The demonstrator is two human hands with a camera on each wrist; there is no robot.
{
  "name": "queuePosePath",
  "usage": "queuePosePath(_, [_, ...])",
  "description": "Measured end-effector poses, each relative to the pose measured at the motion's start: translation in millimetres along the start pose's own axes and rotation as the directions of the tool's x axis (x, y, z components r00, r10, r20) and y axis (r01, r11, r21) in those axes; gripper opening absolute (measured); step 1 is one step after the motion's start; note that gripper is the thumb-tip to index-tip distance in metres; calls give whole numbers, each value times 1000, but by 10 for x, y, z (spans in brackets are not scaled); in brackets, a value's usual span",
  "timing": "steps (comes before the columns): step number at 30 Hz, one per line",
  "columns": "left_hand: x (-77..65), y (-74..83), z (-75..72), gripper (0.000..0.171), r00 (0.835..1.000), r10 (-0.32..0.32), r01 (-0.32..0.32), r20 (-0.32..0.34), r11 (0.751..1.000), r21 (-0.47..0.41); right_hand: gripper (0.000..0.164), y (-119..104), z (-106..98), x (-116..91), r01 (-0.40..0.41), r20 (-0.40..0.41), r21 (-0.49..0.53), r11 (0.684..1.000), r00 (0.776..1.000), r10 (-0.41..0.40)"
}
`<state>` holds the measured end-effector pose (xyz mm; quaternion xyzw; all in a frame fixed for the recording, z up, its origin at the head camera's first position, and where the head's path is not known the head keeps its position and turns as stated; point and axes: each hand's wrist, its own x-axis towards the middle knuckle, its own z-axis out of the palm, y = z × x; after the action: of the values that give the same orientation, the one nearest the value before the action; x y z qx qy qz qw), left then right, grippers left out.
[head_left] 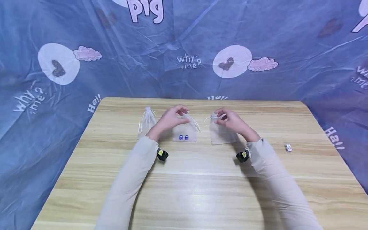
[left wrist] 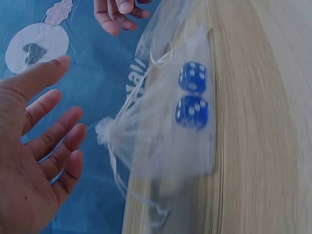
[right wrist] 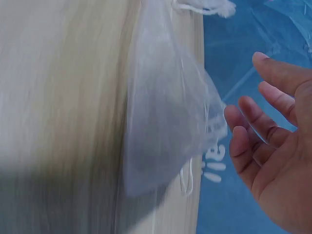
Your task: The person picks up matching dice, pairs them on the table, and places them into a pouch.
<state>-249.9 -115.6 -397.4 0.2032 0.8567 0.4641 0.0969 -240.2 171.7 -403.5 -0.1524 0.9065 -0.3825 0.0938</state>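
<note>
A sheer white drawstring pouch lies mid-table, two blue dice with white pips showing through its mesh. Its gathered neck and cords point toward my left hand. In the left wrist view that hand has spread, relaxed fingers and a gap between them and the pouch. To the right lies a second sheer pouch, with no dice showing in it. My right hand hovers at its gathered top. The right wrist view shows this hand's loosely bent fingers beside the pouch top, gripping nothing.
A third sheer pouch with a tied neck lies behind my left wrist. Small white dice sit toward the right of the wooden table. A printed blue cloth hangs along the back and sides.
</note>
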Motion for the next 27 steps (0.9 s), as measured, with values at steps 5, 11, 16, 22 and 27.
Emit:
queuePosePath(5, [72,39,106,53,1000,-6,7,16,1000,-13,45,95,-85,-56,-28,-18,15,1000,999,28])
queuePosePath(11, [123,81,239,53,999,-5,6,31,1000,-28,47,196,-142,-135,-38,-29,45,998,999,39])
queuePosePath(16, [167,106,366,52,999,-5,7,40,999,-38,47,303,-155,-194,-60,-30,60,996,998,62])
queuePosePath(22, [218,151,524,49,998,5,-4,70,1000,-18,46,427,-164,-266,-87,-33,65,994,995,89])
queuePosePath(27, [256,203,637,48,996,14,-13,90,1000,-11,47,502,-180,-311,-90,-43,59,994,995,93])
